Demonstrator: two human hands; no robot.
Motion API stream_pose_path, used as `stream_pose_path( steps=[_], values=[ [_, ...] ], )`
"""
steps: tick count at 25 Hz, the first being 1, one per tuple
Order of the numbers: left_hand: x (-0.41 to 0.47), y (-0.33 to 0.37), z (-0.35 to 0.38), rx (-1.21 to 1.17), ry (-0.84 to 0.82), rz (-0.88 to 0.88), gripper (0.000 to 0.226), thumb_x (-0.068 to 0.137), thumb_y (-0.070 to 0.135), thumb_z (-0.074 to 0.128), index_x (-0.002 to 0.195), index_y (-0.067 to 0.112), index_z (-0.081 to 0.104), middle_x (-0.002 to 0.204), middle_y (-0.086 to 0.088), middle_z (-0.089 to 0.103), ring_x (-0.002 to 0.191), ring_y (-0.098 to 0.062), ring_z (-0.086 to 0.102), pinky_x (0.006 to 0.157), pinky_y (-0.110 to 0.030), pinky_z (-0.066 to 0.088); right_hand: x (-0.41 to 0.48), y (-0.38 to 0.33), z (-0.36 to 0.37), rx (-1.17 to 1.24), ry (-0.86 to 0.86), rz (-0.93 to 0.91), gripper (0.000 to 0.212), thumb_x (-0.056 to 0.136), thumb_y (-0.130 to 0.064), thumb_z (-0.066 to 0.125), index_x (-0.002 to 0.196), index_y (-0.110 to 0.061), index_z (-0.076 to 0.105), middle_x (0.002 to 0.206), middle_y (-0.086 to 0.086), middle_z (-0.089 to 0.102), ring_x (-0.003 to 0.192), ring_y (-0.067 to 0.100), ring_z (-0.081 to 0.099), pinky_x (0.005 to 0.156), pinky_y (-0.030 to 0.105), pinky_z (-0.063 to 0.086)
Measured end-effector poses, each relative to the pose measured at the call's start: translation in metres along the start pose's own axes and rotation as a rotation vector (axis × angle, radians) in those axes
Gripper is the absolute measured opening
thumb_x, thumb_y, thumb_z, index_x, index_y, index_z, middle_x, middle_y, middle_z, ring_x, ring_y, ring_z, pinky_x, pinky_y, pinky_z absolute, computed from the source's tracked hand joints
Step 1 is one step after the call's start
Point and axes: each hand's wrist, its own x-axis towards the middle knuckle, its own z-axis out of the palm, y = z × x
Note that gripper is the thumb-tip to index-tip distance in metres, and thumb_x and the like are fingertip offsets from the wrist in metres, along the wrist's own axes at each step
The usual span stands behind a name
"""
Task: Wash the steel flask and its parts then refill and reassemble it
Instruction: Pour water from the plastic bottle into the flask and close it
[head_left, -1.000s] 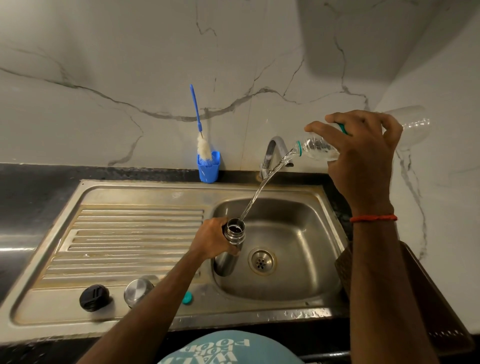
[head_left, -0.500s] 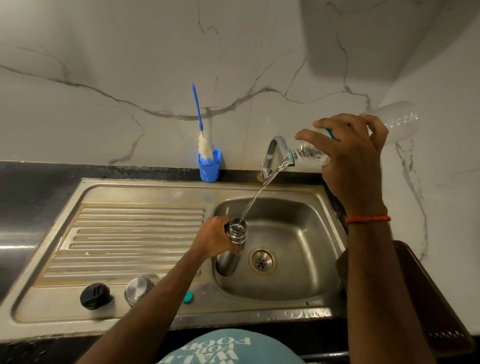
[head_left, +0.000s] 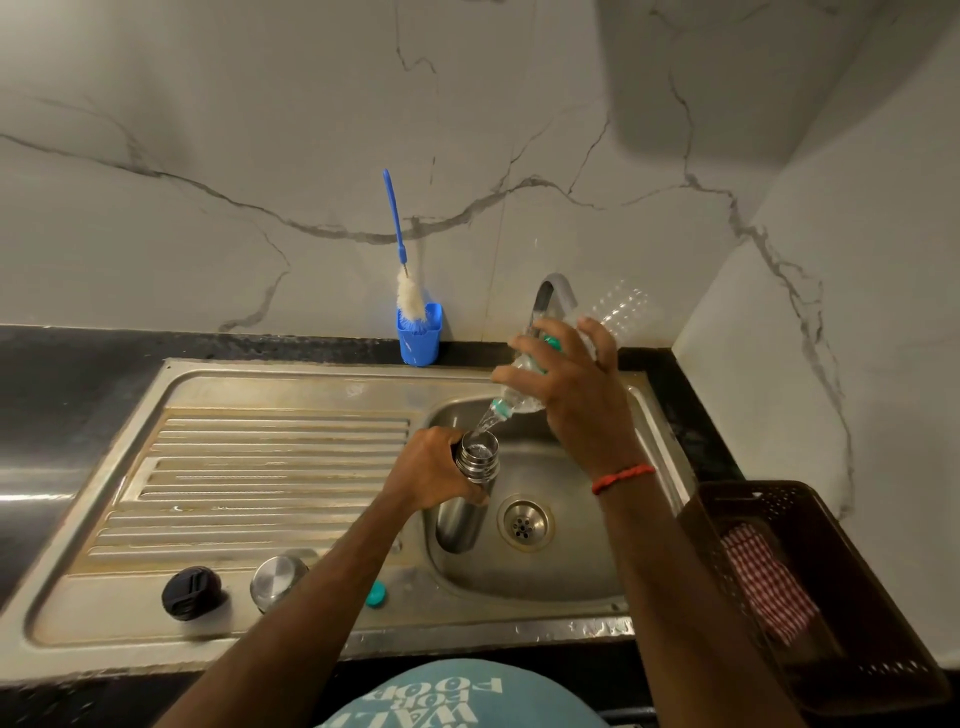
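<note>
My left hand (head_left: 434, 475) grips the open steel flask (head_left: 470, 488) just below its threaded neck and holds it upright over the sink basin (head_left: 571, 561). My right hand (head_left: 576, 395) holds a clear plastic bottle (head_left: 613, 312) tipped mouth-down close above the flask. A short stream of water runs from the bottle into the flask's mouth. On the drainboard near the front lie the black flask lid (head_left: 191, 592), the steel cup cap (head_left: 278, 582) and a small teal bottle cap (head_left: 375, 594).
A blue holder (head_left: 420, 335) with a blue-handled bottle brush (head_left: 400, 244) stands against the marble wall behind the sink. The tap (head_left: 553, 293) rises behind the bottle. A dark brown basket (head_left: 810, 592) with a red checked cloth sits on the counter to the right.
My right hand has brought the plastic bottle down and leftward, so its mouth is now just above the flask and the stream is much shorter. The flask stays in place.
</note>
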Motion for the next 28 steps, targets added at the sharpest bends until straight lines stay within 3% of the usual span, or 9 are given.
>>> stream_pose_path(
  steps=[5, 10, 15, 22, 28],
  values=[
    [0.000, 0.004, -0.008, -0.006, 0.002, 0.038, 0.058, 0.049, 0.037, 0.095, 0.101, 0.022, 0.073, 0.090, 0.007, 0.076, 0.080, -0.005, 0.069, 0.078, -0.032, 0.060, -0.006, -0.022, 0.008, 0.016, 0.015, -0.017, 0.038, 0.078, -0.024, 0.080, 0.110, -0.040, 0.068, 0.141, 0.001, 0.058, 0.141, 0.029, 0.036, 0.118, 0.050, 0.010],
    [0.001, 0.010, -0.016, 0.014, -0.008, 0.093, 0.072, 0.052, 0.038, 0.096, 0.116, 0.020, 0.068, 0.098, 0.015, 0.069, 0.084, -0.001, 0.064, 0.081, -0.020, 0.053, -0.002, -0.030, 0.003, -0.030, 0.060, -0.104, 0.032, 0.083, -0.027, 0.075, 0.111, -0.041, 0.066, 0.154, 0.000, 0.044, 0.148, 0.031, 0.027, 0.119, 0.055, 0.009],
    [-0.003, 0.016, -0.025, 0.047, -0.023, 0.116, 0.076, 0.051, 0.040, 0.095, 0.119, 0.021, 0.066, 0.101, 0.010, 0.072, 0.087, -0.004, 0.065, 0.082, -0.024, 0.055, 0.006, -0.025, 0.001, -0.084, 0.102, -0.199, 0.033, 0.083, -0.029, 0.075, 0.112, -0.040, 0.065, 0.156, 0.002, 0.041, 0.148, 0.033, 0.028, 0.118, 0.056, 0.007],
    [-0.007, 0.022, -0.034, 0.040, -0.010, 0.133, 0.068, 0.056, 0.039, 0.095, 0.116, 0.019, 0.069, 0.102, 0.005, 0.076, 0.088, -0.007, 0.068, 0.085, -0.027, 0.057, -0.002, -0.029, 0.001, -0.029, 0.205, -0.045, 0.039, 0.078, -0.027, 0.081, 0.111, -0.041, 0.066, 0.148, 0.000, 0.050, 0.144, 0.030, 0.030, 0.114, 0.055, 0.015],
    [-0.011, 0.025, -0.040, 0.010, 0.073, 0.133, 0.063, 0.057, 0.038, 0.096, 0.112, 0.017, 0.072, 0.099, 0.003, 0.076, 0.089, -0.010, 0.069, 0.085, -0.028, 0.057, -0.006, -0.026, -0.007, 0.093, 0.140, 0.153, 0.057, 0.082, -0.016, 0.070, 0.132, -0.038, 0.056, 0.141, 0.002, 0.054, 0.137, 0.028, 0.041, 0.112, 0.056, 0.025]
  ],
)
